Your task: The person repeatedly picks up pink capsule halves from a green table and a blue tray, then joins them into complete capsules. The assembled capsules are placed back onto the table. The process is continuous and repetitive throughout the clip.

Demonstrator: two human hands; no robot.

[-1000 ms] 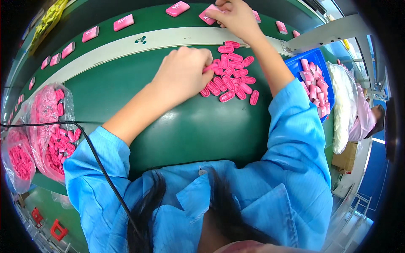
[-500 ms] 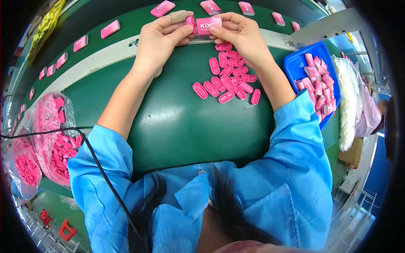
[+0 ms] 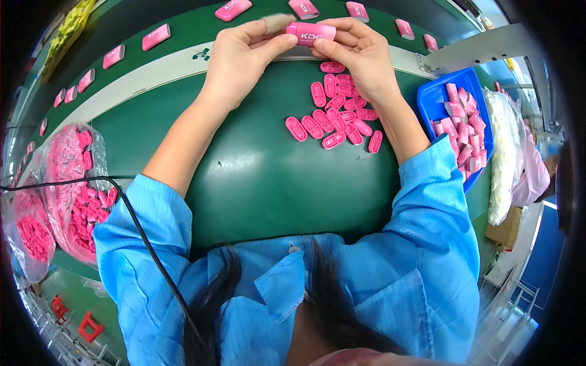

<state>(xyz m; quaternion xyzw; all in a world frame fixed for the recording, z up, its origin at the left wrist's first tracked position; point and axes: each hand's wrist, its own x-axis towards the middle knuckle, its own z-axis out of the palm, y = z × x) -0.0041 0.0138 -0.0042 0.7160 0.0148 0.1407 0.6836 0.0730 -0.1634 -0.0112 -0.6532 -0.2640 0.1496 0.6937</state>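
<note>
While both hands pinch it from opposite ends, the pink case (image 3: 311,33) sits level above the pale strip (image 3: 152,70) at the far edge of the green mat (image 3: 262,177). The left hand (image 3: 244,52) presses thumb and fingers together on its left end; the right hand (image 3: 360,52) closes on its right end. Just nearer than the case, on the mat, lies a heap of small pink parts (image 3: 336,116). Right of the case stands a blue tray (image 3: 430,104) with more pink pieces; beyond it, further pink cases (image 3: 232,9) lie in a row.

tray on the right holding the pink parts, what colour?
Blue tray, seen in the head view, the only view.
</note>
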